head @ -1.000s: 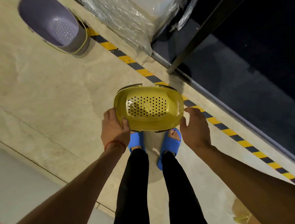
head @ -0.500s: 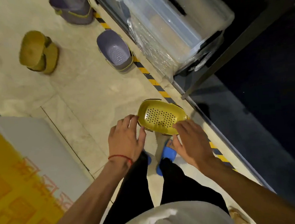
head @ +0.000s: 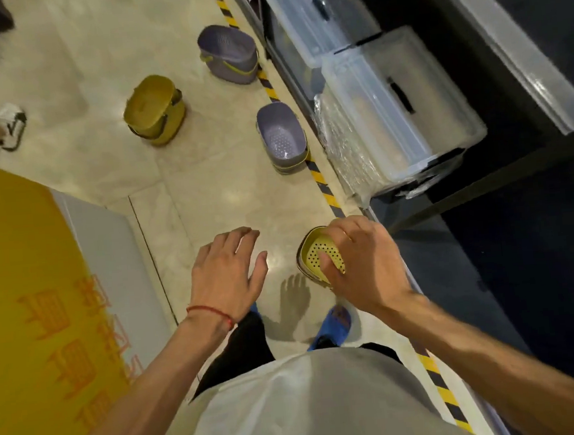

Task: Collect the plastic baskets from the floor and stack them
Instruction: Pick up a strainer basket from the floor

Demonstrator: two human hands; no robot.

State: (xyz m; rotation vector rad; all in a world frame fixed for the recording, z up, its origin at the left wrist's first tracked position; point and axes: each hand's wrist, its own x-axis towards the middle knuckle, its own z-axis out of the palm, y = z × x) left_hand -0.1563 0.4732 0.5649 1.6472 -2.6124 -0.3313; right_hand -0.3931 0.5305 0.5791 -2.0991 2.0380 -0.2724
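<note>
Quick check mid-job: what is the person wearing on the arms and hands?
Both forearms are bare, with no sleeves reaching them. Neither the left hand nor the right hand wears a glove. A thin red string bracelet circles the left wrist. No watch shows.

A thin red string bracelet (head: 213, 313) is worn on the L wrist. Forearms are seen bare. A pale grey shirt (head: 310, 404), blk trousers (head: 242, 349) & blue slides (head: 336, 321) are worn.
</note>
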